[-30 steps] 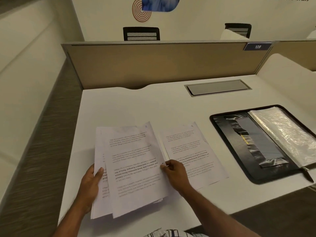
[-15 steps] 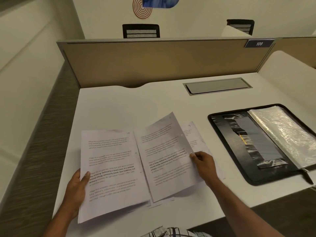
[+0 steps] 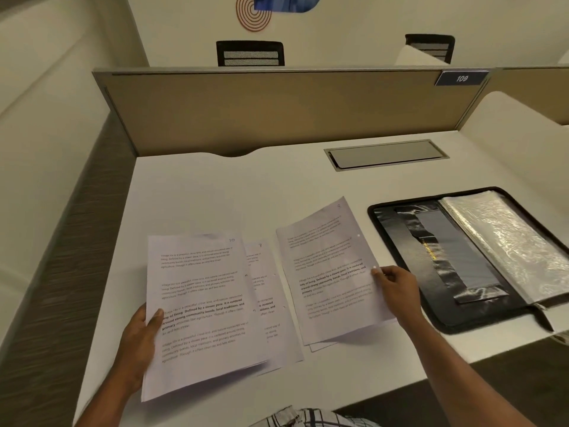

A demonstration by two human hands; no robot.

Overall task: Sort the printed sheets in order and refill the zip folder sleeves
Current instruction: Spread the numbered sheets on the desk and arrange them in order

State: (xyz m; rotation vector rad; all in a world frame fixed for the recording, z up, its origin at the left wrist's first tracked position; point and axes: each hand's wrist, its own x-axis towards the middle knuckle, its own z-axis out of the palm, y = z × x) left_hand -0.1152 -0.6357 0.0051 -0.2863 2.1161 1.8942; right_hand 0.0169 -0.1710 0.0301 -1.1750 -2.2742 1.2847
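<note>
On desk (image 3: 215,186) | left hand (image 3: 138,340) grips stack (image 3: 200,303) topped "10" | right hand (image 3: 397,288) pinches sheet (image 3: 329,272), perhaps "9"

On the white desk (image 3: 200,192) lie two piles of printed sheets (image 3: 266,306) beside an open zip folder (image 3: 400,241).

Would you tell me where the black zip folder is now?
Head view: the black zip folder lies open on the white desk, far right, beside the right hand.

Left hand (image 3: 140,340) grips a stack (image 3: 200,309); right hand (image 3: 397,288) pinches a sheet (image 3: 329,272).
</note>
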